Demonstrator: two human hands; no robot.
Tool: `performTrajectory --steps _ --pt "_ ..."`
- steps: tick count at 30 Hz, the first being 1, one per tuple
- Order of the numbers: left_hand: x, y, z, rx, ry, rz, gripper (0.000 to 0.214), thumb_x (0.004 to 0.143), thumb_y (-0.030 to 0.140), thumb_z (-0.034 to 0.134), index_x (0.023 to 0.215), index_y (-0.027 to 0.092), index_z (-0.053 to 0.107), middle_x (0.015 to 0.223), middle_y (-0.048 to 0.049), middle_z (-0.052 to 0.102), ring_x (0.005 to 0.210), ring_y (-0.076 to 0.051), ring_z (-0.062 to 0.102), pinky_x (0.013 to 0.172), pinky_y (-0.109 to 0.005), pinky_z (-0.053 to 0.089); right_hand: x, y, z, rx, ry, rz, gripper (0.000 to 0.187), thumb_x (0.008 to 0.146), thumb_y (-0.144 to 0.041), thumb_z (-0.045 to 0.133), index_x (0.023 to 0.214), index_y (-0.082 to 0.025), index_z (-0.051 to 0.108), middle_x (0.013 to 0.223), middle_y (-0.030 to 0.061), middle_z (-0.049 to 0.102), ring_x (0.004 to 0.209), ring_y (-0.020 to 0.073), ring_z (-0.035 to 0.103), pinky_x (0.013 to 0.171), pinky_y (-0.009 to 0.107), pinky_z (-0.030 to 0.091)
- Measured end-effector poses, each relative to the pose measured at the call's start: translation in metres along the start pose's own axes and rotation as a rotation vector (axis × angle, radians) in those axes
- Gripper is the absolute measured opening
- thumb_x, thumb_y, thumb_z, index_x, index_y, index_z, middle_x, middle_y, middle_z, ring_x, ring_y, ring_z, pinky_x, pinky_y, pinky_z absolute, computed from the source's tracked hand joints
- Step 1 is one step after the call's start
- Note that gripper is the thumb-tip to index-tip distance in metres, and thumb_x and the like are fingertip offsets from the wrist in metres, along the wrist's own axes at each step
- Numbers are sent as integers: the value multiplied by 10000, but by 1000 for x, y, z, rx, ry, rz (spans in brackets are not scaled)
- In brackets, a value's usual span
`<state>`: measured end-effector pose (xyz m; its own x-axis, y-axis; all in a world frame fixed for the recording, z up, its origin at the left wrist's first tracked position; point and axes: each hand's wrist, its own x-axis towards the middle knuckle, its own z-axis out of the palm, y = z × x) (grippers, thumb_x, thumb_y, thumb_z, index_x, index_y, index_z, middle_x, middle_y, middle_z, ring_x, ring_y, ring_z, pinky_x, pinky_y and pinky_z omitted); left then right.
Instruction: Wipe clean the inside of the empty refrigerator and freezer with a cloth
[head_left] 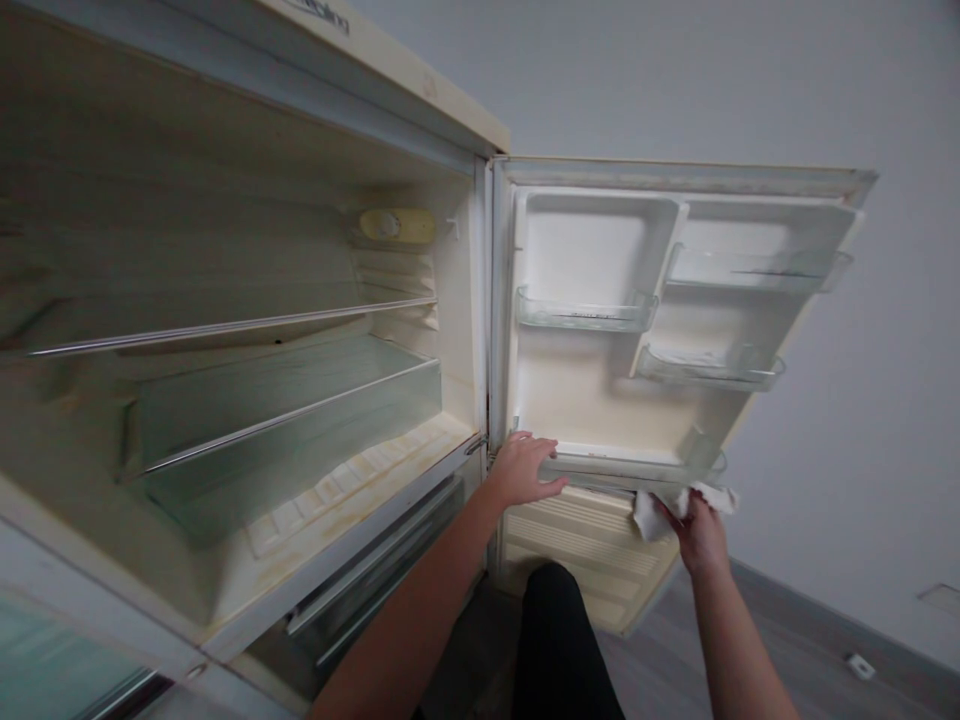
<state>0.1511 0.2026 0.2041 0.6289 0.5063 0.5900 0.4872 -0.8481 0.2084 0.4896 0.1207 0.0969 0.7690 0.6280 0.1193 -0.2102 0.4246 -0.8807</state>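
Note:
My right hand [699,530] grips a crumpled white cloth [651,516] at the lower outer corner of the open refrigerator door [585,390], by the bottom clear door shelf [630,468]. Over at the hinge side, my left hand [523,470] is at the near end of that same shelf, thumb and fingers apart, holding nothing. Whether its fingertips touch the shelf, I cannot tell. Part of the cloth lies hidden behind the right hand's fingers.
Left of the door is the open refrigerator compartment [459,350] with a glass shelf [247,328] and a clear drawer [315,430]. Below, a cream freezer door [581,540] also stands open, near my knee [559,630]. A pale wall [885,400] rises behind.

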Motion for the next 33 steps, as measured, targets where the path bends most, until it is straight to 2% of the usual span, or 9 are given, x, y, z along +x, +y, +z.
performTrajectory --steps 3,7,16,21,24,29,31,33 --pt "0 -1 1 -2 9 6 482 789 521 691 1155 208 663 1228 -73 732 1164 -242 664 1185 -448 314 -18 9 12 -2 14 148 463 521 -386 825 907 -228 625 997 0 658 829 169 607 643 313 626" --pt "-1 -1 1 -7 10 5 477 806 511 682 1175 210 661 1214 -63 738 1172 -227 663 1211 -437 281 -39 19 38 -23 -121 290 417 524 -355 834 881 -203 679 912 18 708 795 173 647 614 255 593" --pt "0 -4 3 -3 13 12 492 806 516 685 1195 215 666 1239 -62 730 1167 -227 666 1213 -446 286 -96 38 106 -30 -363 453 398 552 -288 829 921 -215 700 950 18 758 837 197 695 662 276 581" --pt "0 -3 0 3 -9 11 520 818 501 672 1256 223 643 1269 -52 716 1190 -220 652 1214 -438 281 -129 40 139 81 -497 554 344 642 -300 795 953 -207 682 903 4 761 727 158 692 710 304 606" --pt "0 -3 -1 9 -13 13 590 825 494 671 1349 236 586 1309 -47 695 1199 -216 645 1208 -435 286 -143 45 143 82 -556 608 275 699 -293 758 940 -184 682 889 30 766 727 171 708 703 308 611" --pt "0 -4 -1 13 6 18 554 829 496 673 1308 224 620 1279 -43 712 1190 -214 650 1204 -432 285 -153 67 122 189 -580 659 287 741 -310 735 992 -178 689 981 69 769 820 207 729 716 334 616" --pt "0 -4 -1 5 8 20 544 830 493 673 1302 227 624 1280 -41 712 1196 -210 647 1205 -431 283 -152 76 112 313 -499 647 257 767 -318 707 999 -208 689 997 40 767 872 193 726 743 322 611" --pt "0 -4 -1 -2 6 21 540 831 495 670 1299 228 626 1283 -40 711 1199 -210 646 1207 -434 280 -146 82 105 421 -355 576 200 785 -298 670 975 -239 693 983 -3 764 922 165 716 793 294 598"
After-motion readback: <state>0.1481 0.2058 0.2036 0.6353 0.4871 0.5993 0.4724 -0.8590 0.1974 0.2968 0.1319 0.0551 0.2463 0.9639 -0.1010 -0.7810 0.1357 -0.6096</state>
